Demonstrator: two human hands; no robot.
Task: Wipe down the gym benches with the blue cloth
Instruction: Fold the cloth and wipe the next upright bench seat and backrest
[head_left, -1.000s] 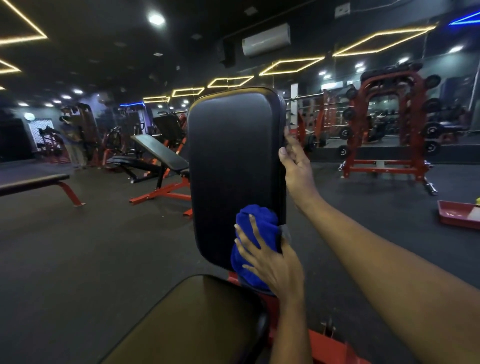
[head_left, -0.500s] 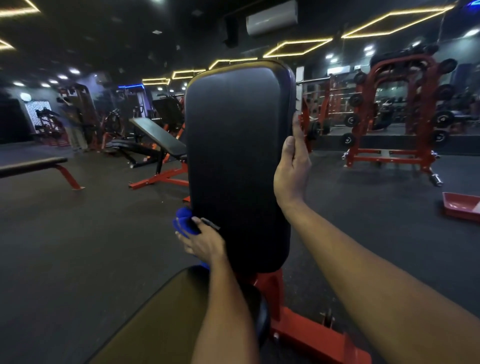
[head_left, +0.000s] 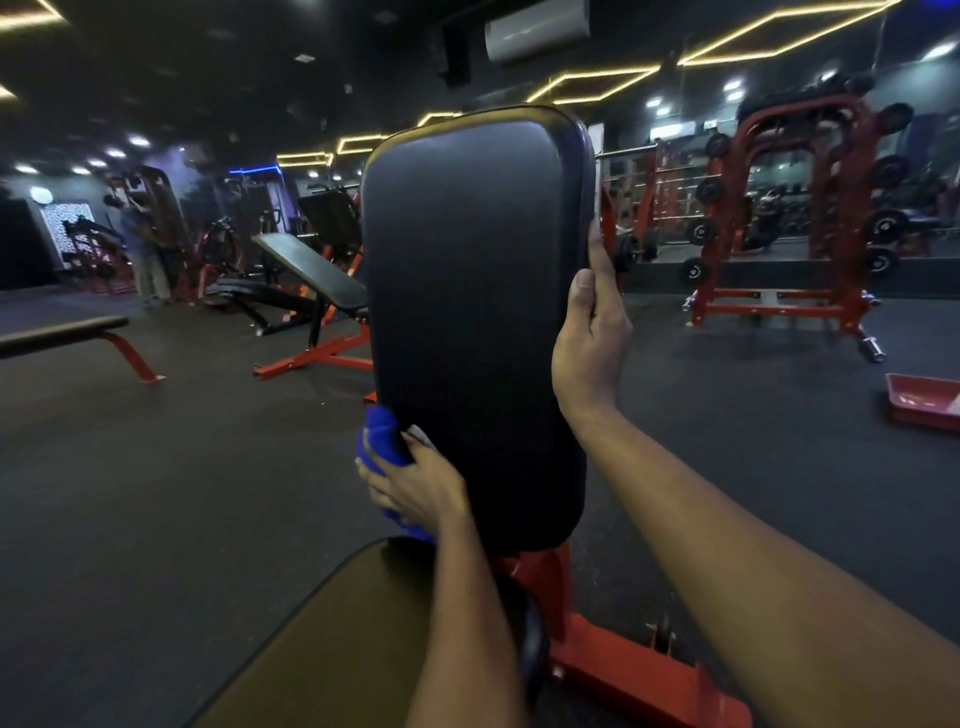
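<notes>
Bench backrest (head_left: 475, 312) upright, long axis vertical, blue cloth (head_left: 382, 441) lower-left edge

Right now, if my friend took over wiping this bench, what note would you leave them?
Left hand holds the blue cloth against the lower left edge of the upright back pad.
Right hand grips the pad's right edge, steadying it.
How much is already wiped does not show.
Left to do: probably the seat pad below, then the incline bench and flat bench behind.
</notes>
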